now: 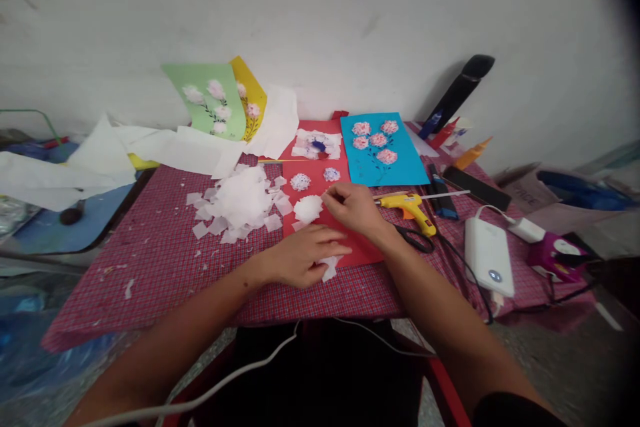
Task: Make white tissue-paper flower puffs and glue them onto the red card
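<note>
The right hand [353, 209] rests on a red card [313, 190] with its fingers [330, 195] pinched together, just beside a white tissue puff [307, 209]. The left hand [305, 255] lies flat, fingers together, by a small tissue scrap [329, 268]. A yellow glue gun [407, 211] lies to the right. A far-right box [530, 193] has blurry letters.

Red checked tablecloth [150, 267], red card [315, 192], blue card [400, 160] with pink flowers [377, 140]

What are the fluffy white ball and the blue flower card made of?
The white ball looks like thin tissue paper: crumpled, matte, soft-edged. The blue card seems smooth, matte cardstock, lying flat, though it might be thick paper.
</note>
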The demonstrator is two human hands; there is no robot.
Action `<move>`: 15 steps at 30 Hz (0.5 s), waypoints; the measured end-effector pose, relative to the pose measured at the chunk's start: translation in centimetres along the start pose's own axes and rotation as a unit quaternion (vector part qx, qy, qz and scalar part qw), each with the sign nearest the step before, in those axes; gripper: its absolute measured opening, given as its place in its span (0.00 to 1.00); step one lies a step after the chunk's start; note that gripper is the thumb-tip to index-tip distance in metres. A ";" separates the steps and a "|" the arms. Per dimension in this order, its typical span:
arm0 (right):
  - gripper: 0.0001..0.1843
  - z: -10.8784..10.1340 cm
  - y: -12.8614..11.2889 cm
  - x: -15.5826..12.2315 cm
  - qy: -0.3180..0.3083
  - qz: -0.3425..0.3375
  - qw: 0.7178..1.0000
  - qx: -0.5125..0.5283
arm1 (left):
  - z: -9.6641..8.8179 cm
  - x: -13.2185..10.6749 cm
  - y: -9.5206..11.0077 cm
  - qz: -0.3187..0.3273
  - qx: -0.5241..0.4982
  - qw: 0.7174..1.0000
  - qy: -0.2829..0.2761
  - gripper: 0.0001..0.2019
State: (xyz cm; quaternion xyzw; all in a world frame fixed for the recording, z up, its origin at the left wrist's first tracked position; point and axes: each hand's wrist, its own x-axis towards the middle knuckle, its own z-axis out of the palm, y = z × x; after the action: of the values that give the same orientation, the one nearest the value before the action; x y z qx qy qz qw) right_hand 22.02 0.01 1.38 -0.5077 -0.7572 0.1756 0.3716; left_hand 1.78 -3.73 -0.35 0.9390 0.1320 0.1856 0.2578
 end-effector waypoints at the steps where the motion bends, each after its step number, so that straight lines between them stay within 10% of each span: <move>1: 0.15 0.1 0.0 0.0 -0.001 0.003 1.000 0.003 | 0.1 0.1 0.2 0.006 0.009 1.000 -0.012 0.28; 15: 0.14 0.1 0.2 0.0 0.011 0.010 0.999 0.051 | 0.5 0.2 -0.2 -0.019 0.006 1.000 0.020 0.17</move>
State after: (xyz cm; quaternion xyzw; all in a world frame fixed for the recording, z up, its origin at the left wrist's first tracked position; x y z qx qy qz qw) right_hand 22.06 0.12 1.23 -0.4976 -0.7379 0.2116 0.4039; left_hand 2.15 -3.74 -0.77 0.9337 0.1563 0.1991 0.2532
